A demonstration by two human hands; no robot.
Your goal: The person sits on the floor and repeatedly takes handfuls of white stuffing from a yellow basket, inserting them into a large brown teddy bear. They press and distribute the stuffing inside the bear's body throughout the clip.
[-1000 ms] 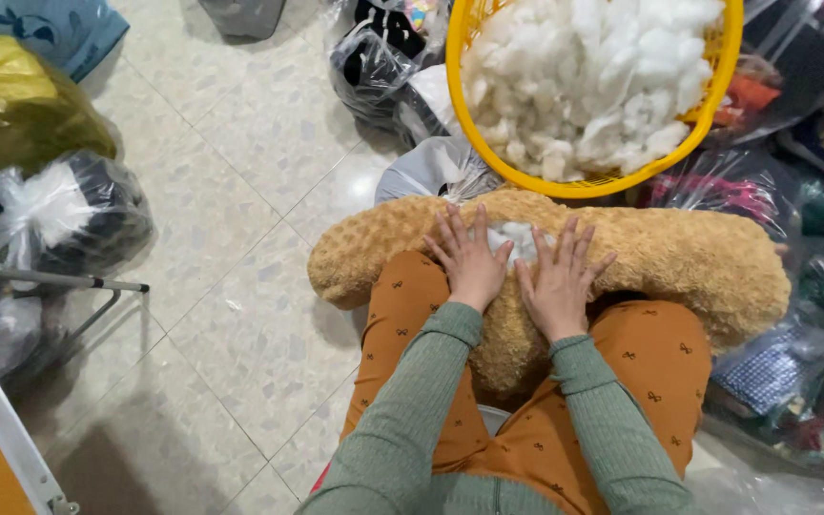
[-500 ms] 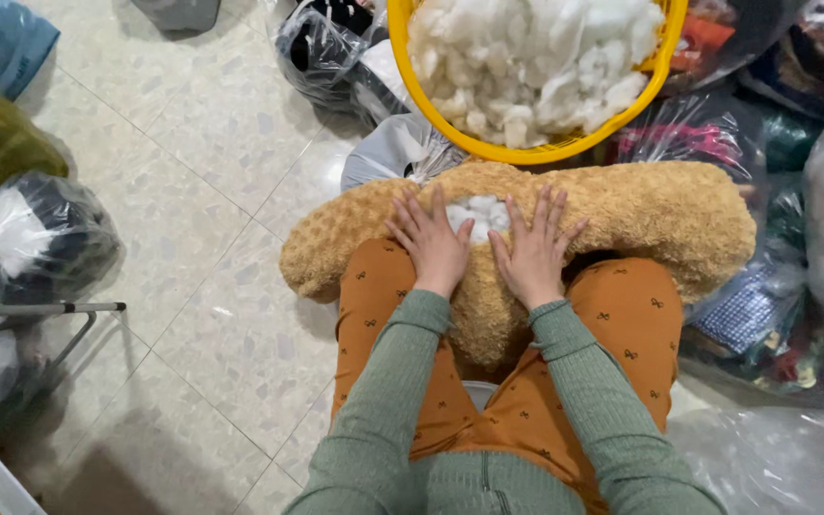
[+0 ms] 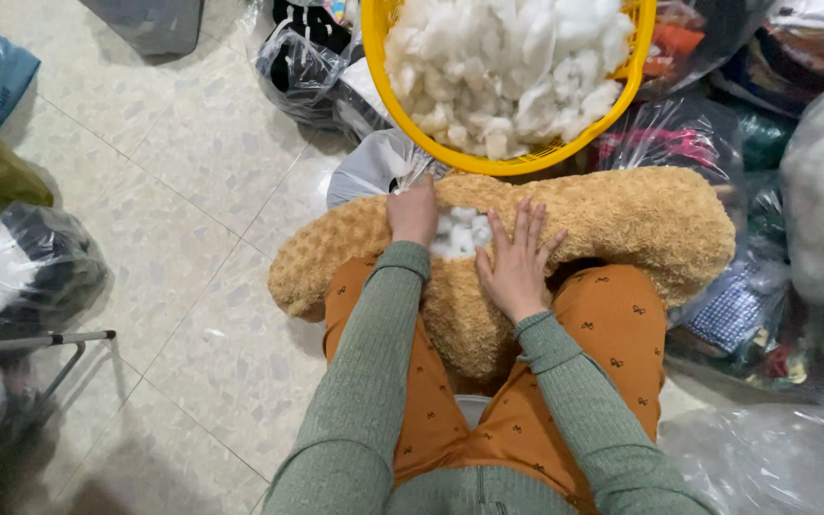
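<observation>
On the lap: tan plush toy [image 3: 612, 224] lying crosswise over the orange trousers [image 3: 622, 329]
Left hand [image 3: 414, 212]: fingers curled at the toy's opening, on the white stuffing [image 3: 457, 232] — can't tell if it grips any
Right hand [image 3: 515, 262]: flat, fingers spread, pressing the plush just beside the opening — holds nothing
Beyond the toy: yellow basket [image 3: 488, 164] full of white stuffing
Around: plastic bags [image 3: 35, 267] on tiled floor [image 3: 202, 191]

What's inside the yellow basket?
The yellow basket is heaped with white stuffing; whatever lies beneath that heap, and the basket's bottom, is covered. Its far side is out of frame.
</observation>
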